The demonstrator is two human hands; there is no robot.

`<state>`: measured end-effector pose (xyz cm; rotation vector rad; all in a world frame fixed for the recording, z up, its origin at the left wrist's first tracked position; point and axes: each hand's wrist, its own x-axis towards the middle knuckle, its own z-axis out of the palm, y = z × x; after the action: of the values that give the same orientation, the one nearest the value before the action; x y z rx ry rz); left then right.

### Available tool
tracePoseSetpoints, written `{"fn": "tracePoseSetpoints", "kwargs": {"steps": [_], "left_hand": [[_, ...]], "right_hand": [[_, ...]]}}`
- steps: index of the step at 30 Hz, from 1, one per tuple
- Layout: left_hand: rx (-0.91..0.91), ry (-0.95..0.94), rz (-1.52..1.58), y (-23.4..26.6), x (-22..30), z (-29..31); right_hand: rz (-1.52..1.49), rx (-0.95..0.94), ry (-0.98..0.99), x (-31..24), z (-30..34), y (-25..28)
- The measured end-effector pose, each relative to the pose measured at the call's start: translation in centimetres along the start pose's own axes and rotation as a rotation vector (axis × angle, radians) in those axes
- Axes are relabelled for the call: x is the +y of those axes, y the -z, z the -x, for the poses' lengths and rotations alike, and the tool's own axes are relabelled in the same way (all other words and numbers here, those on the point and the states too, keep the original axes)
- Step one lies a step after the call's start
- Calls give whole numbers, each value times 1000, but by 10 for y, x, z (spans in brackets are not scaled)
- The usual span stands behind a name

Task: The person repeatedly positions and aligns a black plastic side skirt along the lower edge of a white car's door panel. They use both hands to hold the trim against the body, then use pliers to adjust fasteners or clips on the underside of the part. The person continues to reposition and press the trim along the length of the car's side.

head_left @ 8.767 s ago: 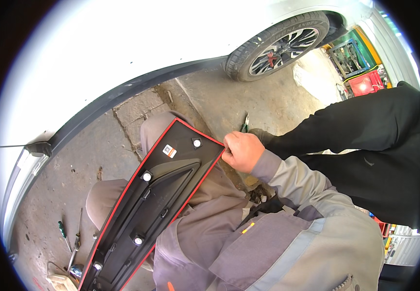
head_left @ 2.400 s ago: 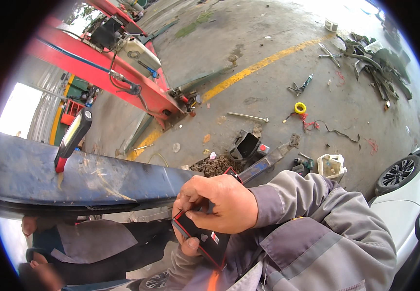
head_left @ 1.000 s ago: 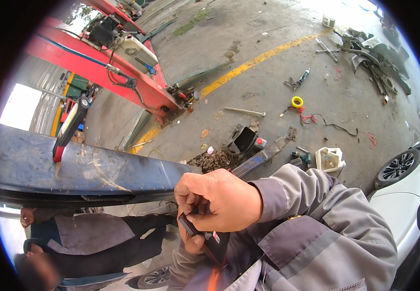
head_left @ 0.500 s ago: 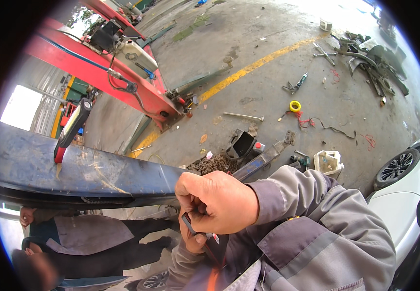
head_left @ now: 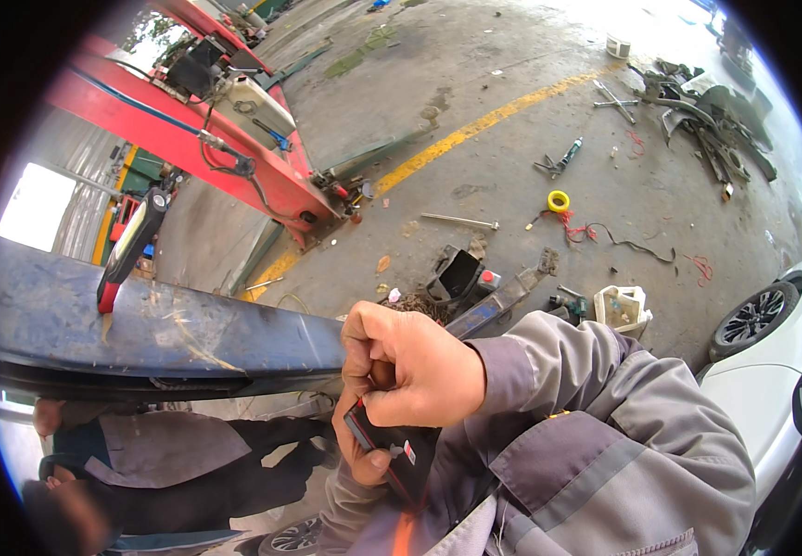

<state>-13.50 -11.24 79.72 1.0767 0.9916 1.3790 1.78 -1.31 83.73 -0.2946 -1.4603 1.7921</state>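
Observation:
My left hand (head_left: pixel 364 452) holds a flat black case with red edging (head_left: pixel 406 454) and a small white label, its thumb resting on the near face. Just above the case's top edge is my right hand (head_left: pixel 415 369), fingers curled in and thumb drawn against them. Whatever those fingers hold, if anything, is hidden. Both hands are beside the end of a scuffed dark-blue beam (head_left: pixel 206 329). On that beam stands a black and red work light (head_left: pixel 130 250), tilted to one side.
Below the beam is another person in dark clothes (head_left: pixel 178 449). A red lift arm (head_left: pixel 188 139) crosses the upper left. Across the floor lie a metal bar (head_left: pixel 459 221), yellow tape roll (head_left: pixel 559 202), cross wrench (head_left: pixel 615 102) and black scrap parts (head_left: pixel 707 116). A white car (head_left: pixel 763 361) stands right.
My right hand has lifted slightly and shifted left, so more of the black case shows beneath it. My left hand keeps its hold. The whole view has shifted a little.

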Motion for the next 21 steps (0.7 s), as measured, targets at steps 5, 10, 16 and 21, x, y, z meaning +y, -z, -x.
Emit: {"fn": "tracePoseSetpoints", "kwargs": {"steps": [5,10,16,21], "left_hand": [[31,-12,-7,8,5,3],[91,-235,64,6,-9,5],[117,-316,80,11,-14,1],[130,-388,-14,20,-16,-5]], "right_hand": [[-374,-11,-39,20,0,14],[-555,95,-38,35,18,47],[-513,374,47,35,53,111],[-779,841,135,21,96,201]]}}
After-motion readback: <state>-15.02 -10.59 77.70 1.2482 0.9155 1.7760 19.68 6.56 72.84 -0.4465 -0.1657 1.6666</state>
